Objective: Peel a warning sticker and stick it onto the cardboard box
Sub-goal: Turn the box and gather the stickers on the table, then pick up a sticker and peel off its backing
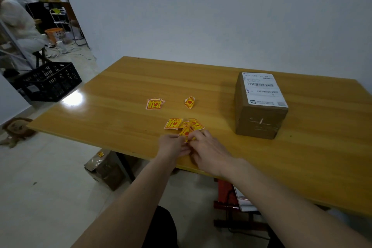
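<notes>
Head view: both hands are working one sticker [186, 134] at the tabletop's [120, 90] near edge. Left hand [173, 146] is pinching its left side, right hand [207, 152] is pinching the right, probably splitting off the backing. Box [259, 106] is sitting at 1 o'clock from the grip, well apart, label up; right hand is nearer. Spare stickers [154, 104] are lying at 11 o'clock.

Sticker [186, 134] part-hidden by fingers [198, 134]; box label [263, 89] print unreadable
</notes>
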A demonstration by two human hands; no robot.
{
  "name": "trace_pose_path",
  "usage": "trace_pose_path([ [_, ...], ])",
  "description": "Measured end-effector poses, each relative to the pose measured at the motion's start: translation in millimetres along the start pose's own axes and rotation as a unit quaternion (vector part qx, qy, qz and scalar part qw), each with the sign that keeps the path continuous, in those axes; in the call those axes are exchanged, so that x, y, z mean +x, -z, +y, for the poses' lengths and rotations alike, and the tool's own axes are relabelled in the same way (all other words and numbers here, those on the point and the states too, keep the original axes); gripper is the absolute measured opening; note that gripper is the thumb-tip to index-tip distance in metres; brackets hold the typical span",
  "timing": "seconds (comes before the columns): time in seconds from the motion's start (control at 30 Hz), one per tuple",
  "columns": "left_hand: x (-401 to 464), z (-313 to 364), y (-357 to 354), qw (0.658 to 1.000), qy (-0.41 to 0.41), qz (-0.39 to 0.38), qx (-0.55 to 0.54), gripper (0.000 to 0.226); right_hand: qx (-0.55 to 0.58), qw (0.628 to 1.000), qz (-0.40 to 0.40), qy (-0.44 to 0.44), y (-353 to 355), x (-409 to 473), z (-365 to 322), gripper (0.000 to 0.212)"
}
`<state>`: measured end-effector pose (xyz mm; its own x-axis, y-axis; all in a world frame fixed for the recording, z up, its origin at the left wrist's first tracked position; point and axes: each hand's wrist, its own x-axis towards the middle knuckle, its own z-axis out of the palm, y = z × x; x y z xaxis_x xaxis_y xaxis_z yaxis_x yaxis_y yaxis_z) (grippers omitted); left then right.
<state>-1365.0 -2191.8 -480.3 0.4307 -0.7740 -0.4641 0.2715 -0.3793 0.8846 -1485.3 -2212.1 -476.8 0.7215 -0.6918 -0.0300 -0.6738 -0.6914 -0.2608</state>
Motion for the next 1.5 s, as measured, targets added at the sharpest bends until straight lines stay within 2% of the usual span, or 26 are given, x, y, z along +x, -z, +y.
trace_pose_path([
  [0.13,-1,2,5,0.998,0.014,-0.006,0.066,0.014,0.042,0.996,0.076,-0.036,11,-7,0,0.016],
  [0.17,0,3,7,0.996,0.012,-0.009,0.093,0.015,0.049,0.994,0.086,-0.05,14,-7,0,0.019],
  [0.23,1,2,11,0.99,0.009,-0.01,0.143,0.013,0.056,0.995,0.056,-0.068,19,-5,-1,0.043],
  [0.3,2,2,15,0.98,0.001,-0.012,0.2,0.013,0.078,0.993,-0.012,-0.085,19,-1,-3,0.072],
  [0.37,3,3,19,0.969,-0.008,-0.017,0.246,0.021,0.085,0.989,-0.067,-0.099,16,3,-3,0.083],
  [0.5,2,3,30,0.958,-0.017,-0.009,0.285,0.021,0.044,0.987,-0.103,-0.113,8,11,1,0.075],
  [0.67,-1,4,43,0.973,-0.017,-0.045,0.226,0.017,0.02,0.986,-0.113,-0.118,8,12,-2,0.076],
  [0.73,-4,4,45,0.978,-0.012,-0.065,0.2,0.013,0.06,0.983,-0.113,-0.132,11,12,-2,0.075],
  [0.83,-8,2,45,0.981,-0.01,-0.088,0.174,0.008,0.164,0.971,-0.035,-0.17,19,12,-2,0.061],
  [0.93,-13,1,39,0.98,-0.025,-0.119,0.16,0.008,0.209,0.962,0.071,-0.16,23,9,-4,0.034],
  [0.97,-14,1,36,0.978,-0.031,-0.132,0.16,0.009,0.229,0.957,0.092,-0.153,24,8,-7,0.031],
  [1.1,-22,2,24,0.97,-0.048,-0.169,0.168,0.006,0.292,0.944,0.095,-0.122,30,2,-12,0.024],
  [1.17,-26,3,20,0.967,-0.055,-0.177,0.172,0.002,0.32,0.934,0.094,-0.13,34,0,-8,0.002],
  [1.2,-28,3,19,0.967,-0.058,-0.181,0.168,0.002,0.33,0.929,0.099,-0.137,36,-2,-6,0.007],
  [1.3,-32,2,16,0.971,-0.063,-0.179,0.143,0.003,0.363,0.908,0.123,-0.169,42,-8,0,0.007],
  [1.5,-37,2,12,0.989,-0.073,-0.125,0.037,0.004,0.433,0.865,0.156,-0.202,48,-18,5,0.017],
])
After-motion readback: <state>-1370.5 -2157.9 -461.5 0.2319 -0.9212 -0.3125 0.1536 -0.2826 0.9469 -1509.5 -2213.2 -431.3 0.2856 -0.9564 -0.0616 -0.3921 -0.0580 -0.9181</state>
